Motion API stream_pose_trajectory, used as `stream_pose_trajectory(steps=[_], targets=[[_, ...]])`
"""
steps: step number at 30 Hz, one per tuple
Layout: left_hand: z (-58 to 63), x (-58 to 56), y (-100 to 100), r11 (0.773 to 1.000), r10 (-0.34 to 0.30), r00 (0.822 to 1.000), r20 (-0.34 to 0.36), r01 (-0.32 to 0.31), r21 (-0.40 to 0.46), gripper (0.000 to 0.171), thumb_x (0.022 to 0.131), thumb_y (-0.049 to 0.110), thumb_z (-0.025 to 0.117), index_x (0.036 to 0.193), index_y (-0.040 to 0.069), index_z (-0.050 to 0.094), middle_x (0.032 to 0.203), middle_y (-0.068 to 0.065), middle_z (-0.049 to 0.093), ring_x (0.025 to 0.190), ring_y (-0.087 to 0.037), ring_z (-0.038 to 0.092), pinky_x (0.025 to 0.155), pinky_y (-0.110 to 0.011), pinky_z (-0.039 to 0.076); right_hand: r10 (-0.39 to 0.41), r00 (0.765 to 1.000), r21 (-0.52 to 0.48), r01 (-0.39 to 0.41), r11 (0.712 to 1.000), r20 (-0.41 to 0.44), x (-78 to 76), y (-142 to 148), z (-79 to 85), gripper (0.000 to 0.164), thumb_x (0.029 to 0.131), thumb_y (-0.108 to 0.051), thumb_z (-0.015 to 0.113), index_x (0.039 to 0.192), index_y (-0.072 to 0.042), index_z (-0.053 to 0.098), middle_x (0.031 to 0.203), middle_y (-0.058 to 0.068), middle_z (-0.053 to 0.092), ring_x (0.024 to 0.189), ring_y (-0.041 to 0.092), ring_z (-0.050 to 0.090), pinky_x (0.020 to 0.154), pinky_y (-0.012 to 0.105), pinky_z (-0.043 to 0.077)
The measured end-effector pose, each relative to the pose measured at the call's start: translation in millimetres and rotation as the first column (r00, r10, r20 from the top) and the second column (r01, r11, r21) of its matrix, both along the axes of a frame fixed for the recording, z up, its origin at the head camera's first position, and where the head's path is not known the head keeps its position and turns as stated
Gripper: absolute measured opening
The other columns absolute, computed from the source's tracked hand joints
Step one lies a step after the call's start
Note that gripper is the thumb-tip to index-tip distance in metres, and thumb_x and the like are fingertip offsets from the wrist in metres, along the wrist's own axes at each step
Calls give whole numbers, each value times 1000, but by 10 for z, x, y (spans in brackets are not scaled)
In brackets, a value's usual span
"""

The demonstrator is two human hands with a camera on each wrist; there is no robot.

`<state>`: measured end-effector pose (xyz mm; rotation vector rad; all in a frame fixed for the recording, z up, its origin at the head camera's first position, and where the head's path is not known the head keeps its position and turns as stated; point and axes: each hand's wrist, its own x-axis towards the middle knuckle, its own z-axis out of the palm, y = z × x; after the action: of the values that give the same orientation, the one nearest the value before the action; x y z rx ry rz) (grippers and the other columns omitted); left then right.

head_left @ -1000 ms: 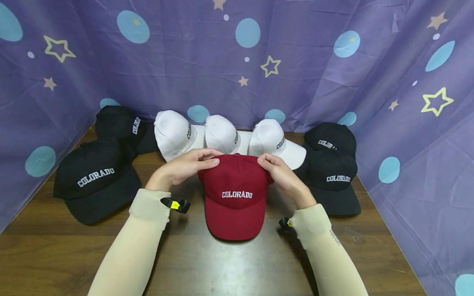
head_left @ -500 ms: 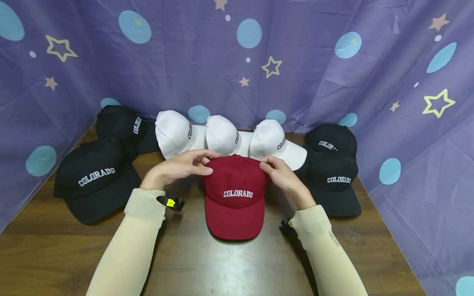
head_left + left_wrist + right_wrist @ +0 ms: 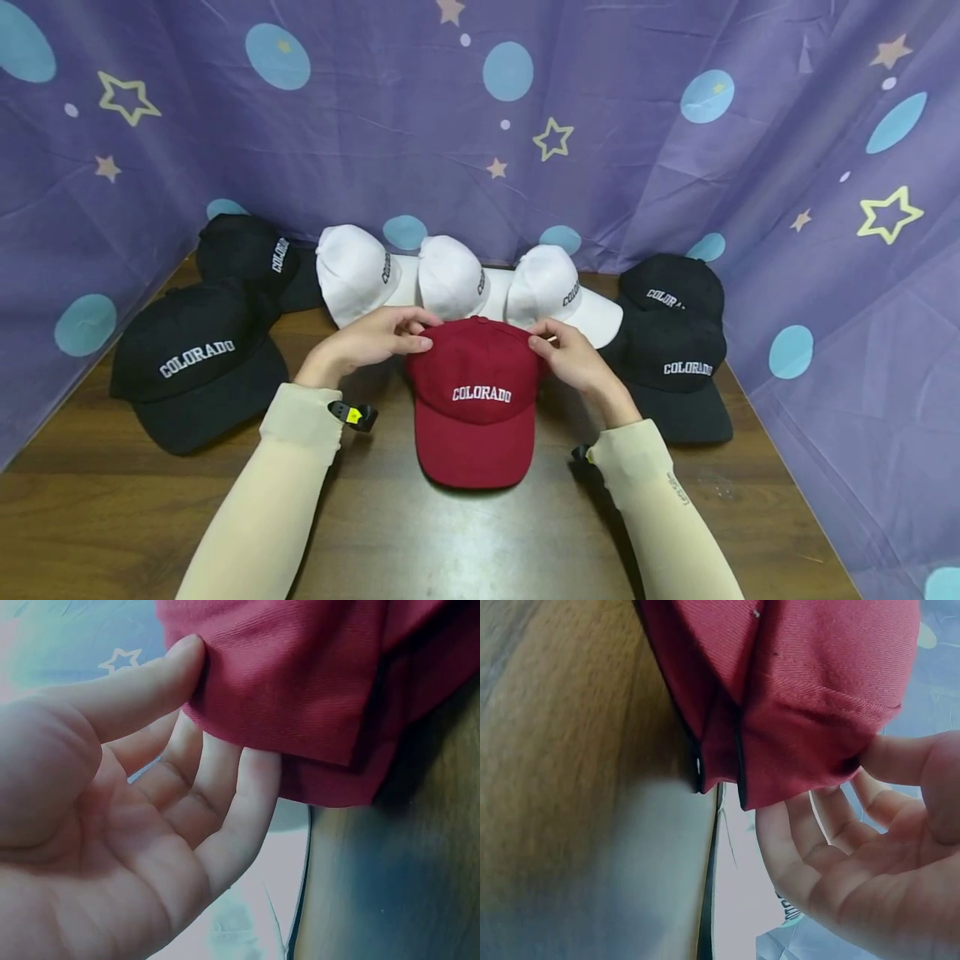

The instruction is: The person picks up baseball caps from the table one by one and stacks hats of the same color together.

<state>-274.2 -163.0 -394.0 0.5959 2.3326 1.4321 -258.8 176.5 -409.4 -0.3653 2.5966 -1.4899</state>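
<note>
A red baseball cap [image 3: 476, 446] with white COLORADO lettering is in the middle of the head view, its brim toward me. At its left side my left hand [image 3: 363, 343] pinches the fabric, thumb in front and fingers behind. My right hand [image 3: 576, 360] has the opposite side in the same kind of pinch. The left wrist view shows the thumb against a folded edge of the red cap [image 3: 285, 675], with the fingertips hidden behind it. In the right wrist view, the red cap [image 3: 817, 697] hangs in folds between thumb and fingers.
Behind the red cap stand three white caps [image 3: 446, 271] in a row. Two black caps [image 3: 202, 358] are on the left and two more black caps [image 3: 678, 346] on the right. The wooden table [image 3: 465, 550] meets a purple star-patterned curtain [image 3: 420, 150] at back and sides.
My left hand has shifted slightly down and its thumb has slid outward to the red cap's left edge. My right hand has moved slightly right; the red cap stays almost in place.
</note>
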Motion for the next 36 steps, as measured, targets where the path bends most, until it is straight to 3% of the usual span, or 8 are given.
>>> stream_pose_trajectory(steps=[6, 13, 23, 36], targets=[[-7, 2, -8, 999, 26, 999, -33, -27, -19, 35, 101, 9, 71, 134, 1, 67, 103, -12, 64, 99, -23, 59, 85, -31, 51, 6, 1000, 29, -6, 1000, -21, -15, -18, -36, 14, 108, -9, 59, 114, -4, 70, 90, 10, 64, 79, 26, 60, 71, 31, 47], [12, 0, -36, 999, 34, 999, -14, -34, -11, 34, 102, 7, 69, 136, 1, 66, 102, -11, 63, 97, -22, 59, 87, -39, 54, 15, 1000, 29, -15, 999, -16, -8, -43, -66, 13, 108, -8, 59, 115, -4, 69, 93, 8, 64, 78, 19, 56, 71, 32, 47], [18, 11, -48, 998, 53, 999, 8, -53, -33, 33, 106, 9, 64, 138, 1, 66, 105, -13, 63, 98, -24, 61, 90, -40, 56, -34, 995, 85, 42, 996, -91, -25, -68, -140, 12, 106, -12, 65, 113, -6, 73, 100, 9, 71, 83, 20, 63, 73, 32, 50], [-8, -14, -60, 998, 53, 998, 26, -53, -16, 36, 104, 4, 64, 140, -2, 63, 107, -14, 62, 102, -24, 61, 95, -42, 59, -64, 991, 98, 76, 992, -119, -23, -101, -171, 10, 105, -13, 68, 111, -7, 73, 99, 8, 73, 87, 21, 67, 73, 31, 53]])
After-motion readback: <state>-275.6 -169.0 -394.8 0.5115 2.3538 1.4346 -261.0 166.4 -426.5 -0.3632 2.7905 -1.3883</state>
